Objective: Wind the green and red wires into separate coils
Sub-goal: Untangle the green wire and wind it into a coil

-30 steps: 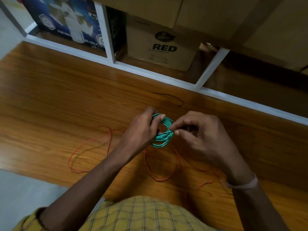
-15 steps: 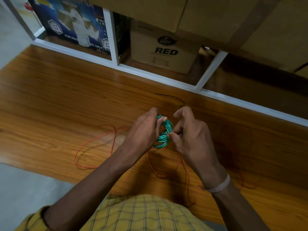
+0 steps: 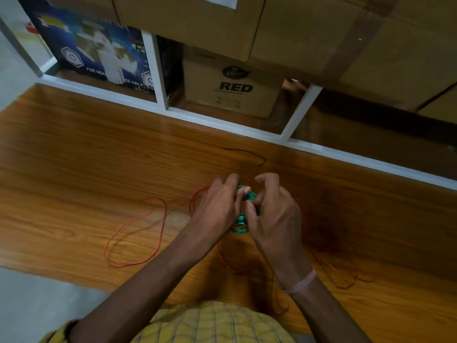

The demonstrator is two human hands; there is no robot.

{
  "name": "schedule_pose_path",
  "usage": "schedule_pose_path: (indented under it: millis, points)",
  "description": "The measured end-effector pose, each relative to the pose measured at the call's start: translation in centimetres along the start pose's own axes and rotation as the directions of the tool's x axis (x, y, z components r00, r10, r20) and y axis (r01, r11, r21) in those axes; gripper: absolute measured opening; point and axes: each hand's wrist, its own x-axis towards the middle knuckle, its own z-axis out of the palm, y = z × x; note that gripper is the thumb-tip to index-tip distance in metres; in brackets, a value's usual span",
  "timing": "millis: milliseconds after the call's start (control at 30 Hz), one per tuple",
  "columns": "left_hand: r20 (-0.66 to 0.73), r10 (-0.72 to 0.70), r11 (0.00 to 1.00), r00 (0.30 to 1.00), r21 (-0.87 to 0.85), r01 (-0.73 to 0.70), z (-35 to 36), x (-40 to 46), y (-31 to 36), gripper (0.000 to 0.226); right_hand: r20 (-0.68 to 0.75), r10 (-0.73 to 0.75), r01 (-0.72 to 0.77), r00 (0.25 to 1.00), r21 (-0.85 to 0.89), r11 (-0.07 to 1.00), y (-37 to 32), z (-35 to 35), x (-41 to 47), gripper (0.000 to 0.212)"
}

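A small coil of green wire (image 3: 240, 222) sits between both hands above the wooden table (image 3: 74, 157). My left hand (image 3: 217, 206) grips the coil from the left, thumb over its top. Close against it, my right hand (image 3: 272, 214) pinches the green wire with curled fingers, hiding most of the coil. The red wire (image 3: 138, 233) lies loose on the table, one big loop to the left of my left arm. More red strands (image 3: 346, 273) trail under and to the right of my right wrist.
A white shelf frame (image 3: 222, 120) runs along the table's far edge. Behind it stand a cardboard box marked RED (image 3: 235, 87) and a blue printed box (image 3: 99, 53). Large cardboard boxes (image 3: 321, 33) overhang above. A thin dark strand (image 3: 247, 154) lies beyond my hands.
My right hand has turned over and closed in on the coil, covering more of it. My left hand keeps its hold. The view has shifted slightly.
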Motion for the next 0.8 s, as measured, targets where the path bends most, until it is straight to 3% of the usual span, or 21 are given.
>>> schedule_pose_path:
  millis: [200, 400, 500, 633, 800]
  points:
    - [0.047, 0.067, 0.997, 0.997, -0.041, -0.065, 0.3, -0.5, -0.1, 0.02, -0.031, -0.073, 0.073, 0.997, 0.009, 0.997, 0.1, 0.7, -1.4, 0.057]
    - [0.041, 0.117, 0.991, 0.992, -0.067, -0.114, 0.7, -0.7, -0.4, 0.015, 0.065, 0.001, -0.002, 0.998, 0.016, 1.0, 0.5, 0.8, -1.6, 0.076]
    - [0.045, 0.151, 0.988, 0.988, -0.053, -0.148, 1.2, -1.0, -0.1, 0.018, 0.057, 0.083, -0.082, 0.995, -0.033, 0.996, 0.6, 1.2, -1.4, 0.068]
    - [0.021, 0.153, 0.987, 0.988, -0.053, -0.151, 1.4, -1.0, 0.4, 0.018, -0.092, 0.027, -0.035, 0.995, -0.09, 0.995, -0.2, 1.5, -1.9, 0.046]
    - [0.025, 0.146, 0.986, 0.989, -0.089, -0.143, 1.2, -1.2, 0.5, 0.014, -0.184, -0.031, 0.012, 0.982, -0.107, 0.994, 0.3, 1.8, -2.7, 0.044]
